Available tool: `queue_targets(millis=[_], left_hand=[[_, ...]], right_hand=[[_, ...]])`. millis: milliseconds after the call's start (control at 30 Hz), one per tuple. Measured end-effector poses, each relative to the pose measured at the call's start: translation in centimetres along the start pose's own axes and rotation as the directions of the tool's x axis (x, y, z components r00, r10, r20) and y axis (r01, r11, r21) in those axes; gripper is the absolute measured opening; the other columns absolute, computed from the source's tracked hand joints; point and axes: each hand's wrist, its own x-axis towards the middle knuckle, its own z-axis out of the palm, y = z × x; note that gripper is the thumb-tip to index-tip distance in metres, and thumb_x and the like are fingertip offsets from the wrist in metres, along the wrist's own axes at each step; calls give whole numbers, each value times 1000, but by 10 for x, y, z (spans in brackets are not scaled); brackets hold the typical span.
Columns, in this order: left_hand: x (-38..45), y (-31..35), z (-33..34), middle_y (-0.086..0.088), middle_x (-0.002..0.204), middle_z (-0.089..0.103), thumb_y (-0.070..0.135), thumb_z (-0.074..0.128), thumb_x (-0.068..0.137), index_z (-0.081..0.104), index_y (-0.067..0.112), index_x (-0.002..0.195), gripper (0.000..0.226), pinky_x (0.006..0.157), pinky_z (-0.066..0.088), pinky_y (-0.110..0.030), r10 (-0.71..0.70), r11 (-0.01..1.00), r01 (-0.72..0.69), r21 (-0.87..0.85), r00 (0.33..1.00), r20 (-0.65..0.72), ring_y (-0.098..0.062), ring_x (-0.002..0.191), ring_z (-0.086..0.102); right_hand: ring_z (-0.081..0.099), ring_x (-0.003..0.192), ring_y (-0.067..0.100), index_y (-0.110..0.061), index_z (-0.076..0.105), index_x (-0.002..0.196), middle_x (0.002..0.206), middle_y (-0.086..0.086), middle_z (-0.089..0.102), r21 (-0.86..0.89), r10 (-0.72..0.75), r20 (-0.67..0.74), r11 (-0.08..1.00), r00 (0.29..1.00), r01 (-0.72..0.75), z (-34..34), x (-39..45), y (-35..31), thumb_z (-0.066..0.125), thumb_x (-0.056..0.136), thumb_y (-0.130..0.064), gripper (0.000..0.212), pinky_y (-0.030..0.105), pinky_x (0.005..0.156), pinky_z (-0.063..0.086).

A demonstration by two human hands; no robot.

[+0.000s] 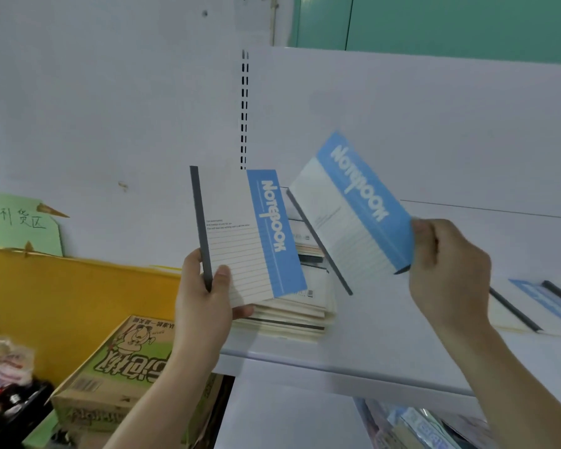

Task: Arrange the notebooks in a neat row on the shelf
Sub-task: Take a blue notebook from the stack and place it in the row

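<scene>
Two blue-and-cream notebooks held up over a white shelf.
A stack of notebooks lies flat on the shelf; the left hand grips the upright notebook at its dark spine, and the right hand pinches the tilted notebook at its blue corner.

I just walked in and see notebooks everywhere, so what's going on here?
A person is sorting notebooks at a white shelf. Their left hand holds one blue-and-white notebook upright by its dark spine, and their right hand pinches a second notebook, tilted, above the shelf. A loose stack of notebooks lies on the shelf behind them, and another notebook lies flat to the right. No neat row exists yet.
</scene>
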Motion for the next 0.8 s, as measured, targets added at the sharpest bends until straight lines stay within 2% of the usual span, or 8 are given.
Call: queue_targets(millis=[67, 133, 233, 333, 400, 500, 600, 800], left_hand=[[-3, 1, 6, 2, 107, 66, 17, 48, 104, 46, 36, 124, 28, 60, 62, -37, -33, 999, 33, -8, 999, 41, -17, 76, 71], [-9, 2, 14, 2, 107, 66, 20, 47, 105, 47, 39, 123, 27, 62, 62, -42, -52, 998, 55, -27, 994, 95, -16, 65, 71], [-22, 4, 30, 5, 102, 65, 25, 40, 107, 52, 35, 123, 23, 52, 59, -35, -55, 995, 65, -77, 991, 126, -11, 73, 68], [-32, 3, 46, 4, 100, 66, 37, 40, 104, 54, 33, 120, 21, 47, 56, -31, -31, 996, 43, -74, 987, 158, -9, 75, 67], [-35, -1, 55, 2, 96, 67, 38, 49, 100, 52, 34, 117, 18, 45, 55, -30, -7, 998, 21, -67, 979, 203, -8, 75, 67], [-38, -14, 71, 0, 99, 66, 21, 53, 101, 48, 26, 125, 25, 46, 56, -32, -1, 998, 19, -63, 962, 272, -10, 71, 67], [-48, -24, 93, -3, 104, 65, 14, 48, 103, 46, 24, 132, 30, 49, 58, -37, -12, 994, 52, -99, 929, 370, -12, 67, 68], [-96, -28, 160, 6, 111, 68, 13, 47, 103, 46, 30, 134, 36, 49, 59, -35, 1, 993, 63, -99, 839, 544, -22, 75, 70]], right_hand=[[62, 57, 18, -10, 59, 83, 70, -6, 60, 213, 193, 26, 958, 981, -194, -4, -4, -8, 42, 102, -34, 35, 23, 50, 42], [67, 51, 17, -11, 59, 78, 74, -5, 64, 338, 321, 130, 875, 938, -346, 4, -18, -15, 43, 101, -35, 37, 31, 48, 48], [63, 55, 18, -15, 53, 66, 65, -4, 61, 186, 317, 140, 922, 938, -340, 21, -43, -16, 42, 100, -36, 42, 35, 51, 44], [45, 51, 13, -18, 38, 56, 51, -4, 47, 102, 306, 98, 943, 947, -315, 27, -60, -12, 44, 99, -32, 46, 27, 51, 34], [48, 52, 14, -19, 40, 56, 51, -3, 48, 99, 321, 105, 938, 941, -331, 29, -70, -6, 45, 99, -33, 46, 32, 51, 40], [63, 64, 15, -19, 60, 70, 65, -5, 64, 172, 366, 117, 908, 923, -381, 21, -80, 6, 48, 98, -33, 33, 43, 61, 55], [65, 77, 9, -33, 68, 93, 83, -18, 68, 321, 430, 189, 822, 883, -470, -6, -82, 16, 50, 99, -26, 20, 32, 62, 59], [63, 86, 5, -36, 44, 140, 109, -11, 63, 182, 446, 170, 862, 879, -473, -68, -87, 70, 49, 98, -27, 43, 25, 57, 58]])
